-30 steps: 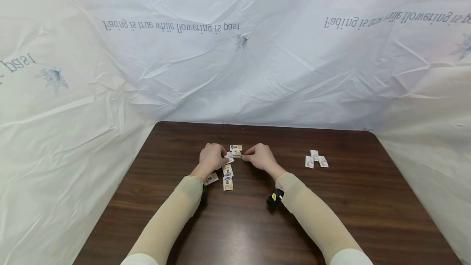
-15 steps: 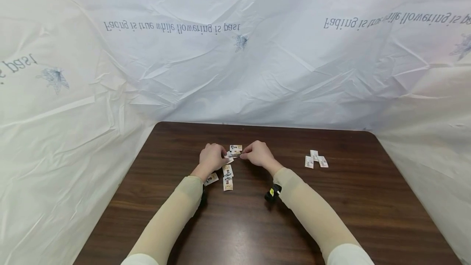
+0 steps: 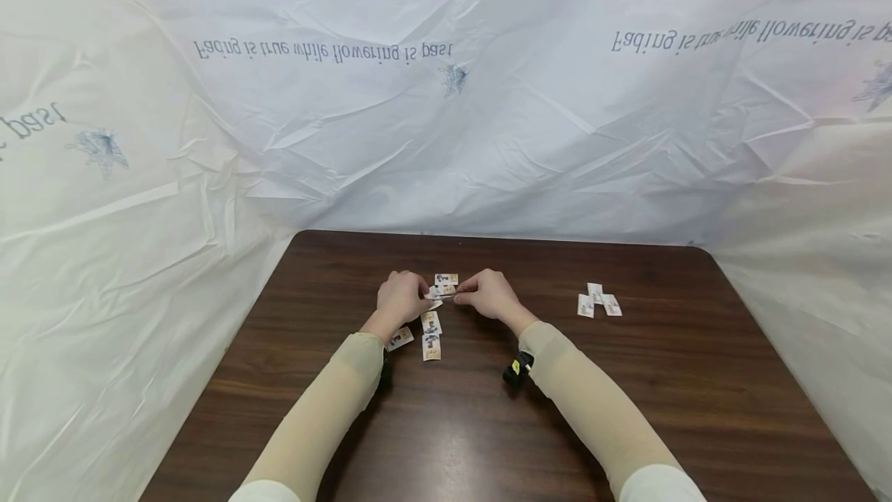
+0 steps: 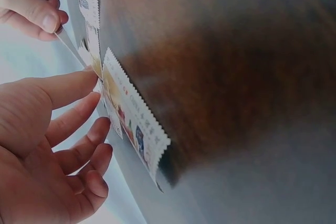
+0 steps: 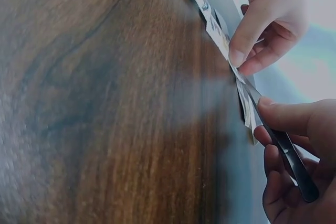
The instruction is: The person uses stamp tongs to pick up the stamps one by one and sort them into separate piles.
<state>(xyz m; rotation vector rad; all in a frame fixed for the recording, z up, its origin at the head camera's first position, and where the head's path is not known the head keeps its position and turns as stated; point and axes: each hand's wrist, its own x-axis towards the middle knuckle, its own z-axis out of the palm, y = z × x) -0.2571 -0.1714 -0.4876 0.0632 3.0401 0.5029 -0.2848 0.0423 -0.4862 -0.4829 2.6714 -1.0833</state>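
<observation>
My left hand (image 3: 403, 297) pinches the edge of a small printed sachet between thumb and index finger, at the far middle of the table. Zigzag edges show on a sachet (image 4: 134, 114) beside it in the left wrist view. My right hand (image 3: 490, 294) holds a slim tool (image 5: 289, 156) with a dark rounded handle and a thin, bright metal end. That thin end reaches to the sachets right at my left fingertips; I cannot tell whether it is a blade or tweezers. Another sachet (image 3: 447, 280) lies just beyond the hands.
Two sachets lie in a line nearer me, the front one (image 3: 432, 347) end to end with the other. A sachet (image 3: 400, 338) sits partly under my left wrist. Three more, one of them a white sachet (image 3: 612, 305), lie grouped right on the dark wooden table (image 3: 446, 409).
My right hand has shifted slightly left with the slim tool, closer to my left fingertips, then stayed almost still. The left hand and the loose sachets have stayed in place.
</observation>
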